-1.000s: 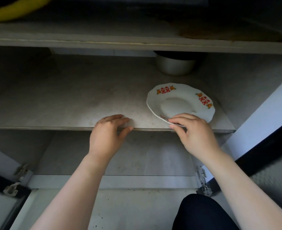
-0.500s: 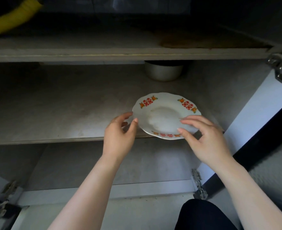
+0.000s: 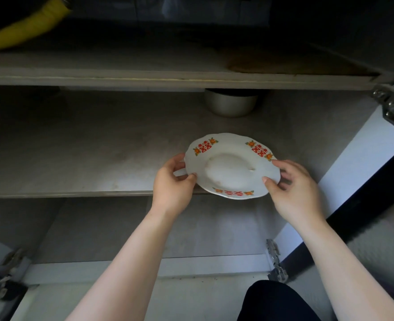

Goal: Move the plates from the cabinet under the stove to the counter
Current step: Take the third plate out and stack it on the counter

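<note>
Head view, plate: the white plate (image 3: 232, 166) with red and orange rim motifs sits just right of frame centre, its near edge overhanging the front lip of the middle shelf (image 3: 75, 158); I cannot tell whether it is lifted clear or resting there.
Head view, left hand: the left hand (image 3: 171, 187) grips the rim at the plate's 9 o'clock, thumb on top, fingers curled beneath.
Head view, right hand: the right hand (image 3: 293, 191) pinches the rim at about 4 o'clock, thumb on the face, fingers spread behind the edge.
Risk: glazed china held only at the rim looks slippery; a loosened pinch, or a knock against the upper shelf (image 3: 168, 77) on the way up, would likely drop or chip it.
Surface: the shelf board is grey, dull and speckled, bare apart from a metal pot (image 3: 230, 104) at 12 o'clock from the plate, far back.
Room: a dim cabinet, its white door (image 3: 353, 172) open at 3 o'clock with a hinge (image 3: 392, 105) above; something yellow (image 3: 22, 26) lies at 10 o'clock on the top level. The counter is out of frame.
</note>
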